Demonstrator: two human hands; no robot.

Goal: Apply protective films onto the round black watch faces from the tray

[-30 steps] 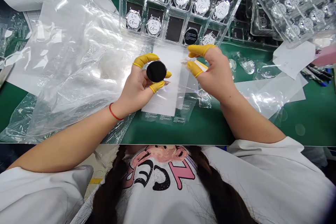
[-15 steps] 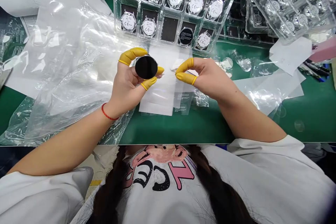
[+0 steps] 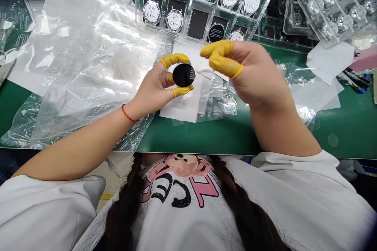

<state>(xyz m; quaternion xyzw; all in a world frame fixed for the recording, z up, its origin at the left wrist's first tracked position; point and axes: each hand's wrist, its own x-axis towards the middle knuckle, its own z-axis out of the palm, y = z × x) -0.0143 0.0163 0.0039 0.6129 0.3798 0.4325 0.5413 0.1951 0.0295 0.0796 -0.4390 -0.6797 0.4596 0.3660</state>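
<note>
My left hand, with yellow finger cots on its fingertips, grips a round watch case by its edge. The watch's glossy black face points up at me, with pale striped reflections or marks at its right side. To the right and higher up is my right hand, also in yellow finger cots, its thumb and index finger pressed together. Whatever lies between those fingertips, if anything, cannot be made out. Under the hands lie white paper sheets and clear printed film.
A clear compartment tray of watch cases stands at the back; one bottom-row compartment shows only black lining. Another clear tray sits at the right. Crumpled plastic bags cover the left. Pens lie at far right.
My left hand has moved right with the watch case. My right hand has risen toward me and the tray, away from the paper. The whole view has shifted slightly.
</note>
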